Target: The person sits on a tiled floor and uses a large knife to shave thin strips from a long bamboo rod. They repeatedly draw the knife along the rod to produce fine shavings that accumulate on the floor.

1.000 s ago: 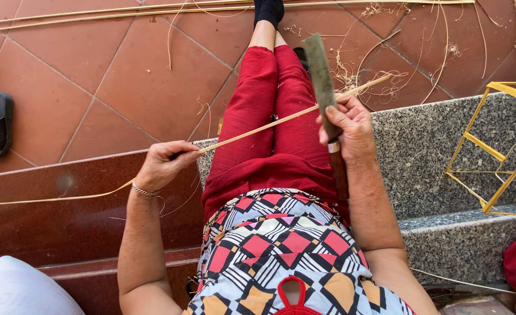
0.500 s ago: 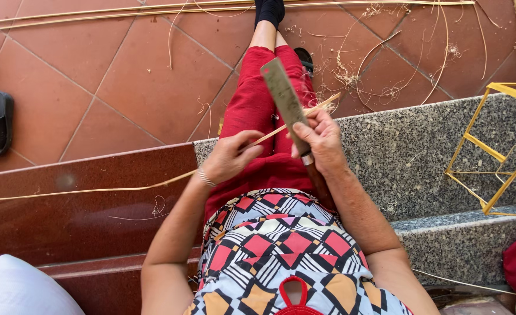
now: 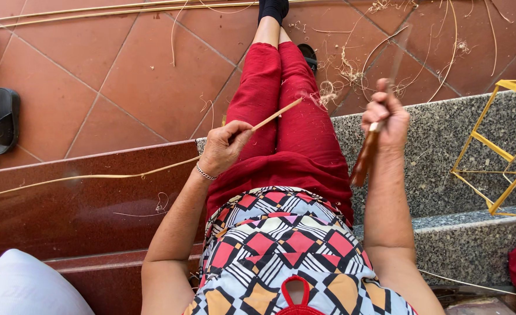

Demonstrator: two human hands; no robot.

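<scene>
My left hand [image 3: 223, 147] pinches a long thin bamboo strip [image 3: 124, 174] near its tip, which sticks out over my red trousers [image 3: 281, 116]. The strip trails away to the left across the dark red step [image 3: 65, 204]. My right hand [image 3: 385, 116] is raised over the grey stone step and grips a knife by its brown wooden handle [image 3: 364, 160]; the blade [image 3: 399, 52] points up and away and is blurred. The knife is apart from the strip, to its right.
Shavings and thin strips [image 3: 339, 76] litter the terracotta tiles [image 3: 124, 76]. Black sandals [image 3: 0, 119] lie at the left. A yellow frame of sticks [image 3: 497, 151] rests on the grey granite step [image 3: 444, 140] at right. A white cushion [image 3: 19, 286] sits bottom left.
My right hand has swung the knife off the strip, out to the right. The left hand has shifted left along the strip, so the two hands are now apart.
</scene>
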